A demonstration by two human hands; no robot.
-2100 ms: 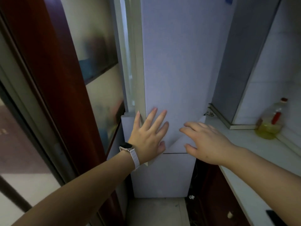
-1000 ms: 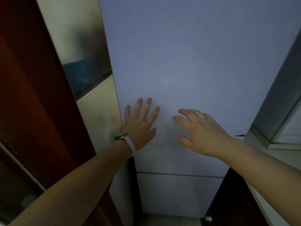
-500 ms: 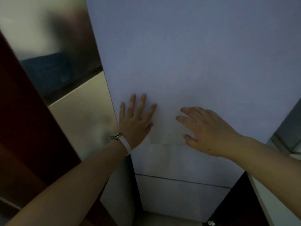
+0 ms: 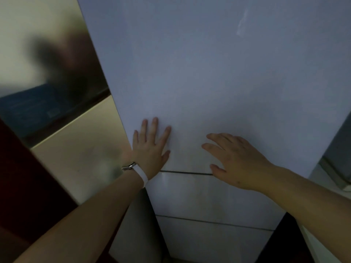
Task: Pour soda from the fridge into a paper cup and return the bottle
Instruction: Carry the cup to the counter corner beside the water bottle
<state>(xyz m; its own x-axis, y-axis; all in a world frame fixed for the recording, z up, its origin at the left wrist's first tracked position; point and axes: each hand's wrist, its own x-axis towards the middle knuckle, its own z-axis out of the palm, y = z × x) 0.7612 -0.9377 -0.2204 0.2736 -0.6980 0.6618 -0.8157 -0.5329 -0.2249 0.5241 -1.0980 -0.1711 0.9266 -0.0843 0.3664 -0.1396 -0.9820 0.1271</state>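
The pale fridge door [image 4: 199, 73] fills the view and stands closed. My left hand [image 4: 151, 147], with a white watch strap at the wrist, presses flat on the door near its lower left edge, fingers straight. My right hand [image 4: 233, 158] lies against the door's lower edge with fingers spread, its thumb over the seam [image 4: 186, 172] to the lower compartment. No bottle or paper cup is in sight.
A frosted glass panel in a dark red frame [image 4: 28, 186] stands close on the left. The lower fridge drawers [image 4: 209, 234] sit under my hands. A pale counter edge [image 4: 338, 179] shows at the right.
The upper fridge door, ajar two seconds ago, has swung shut under both palms. My view has moved closer to the door; the hands stay in place on it.
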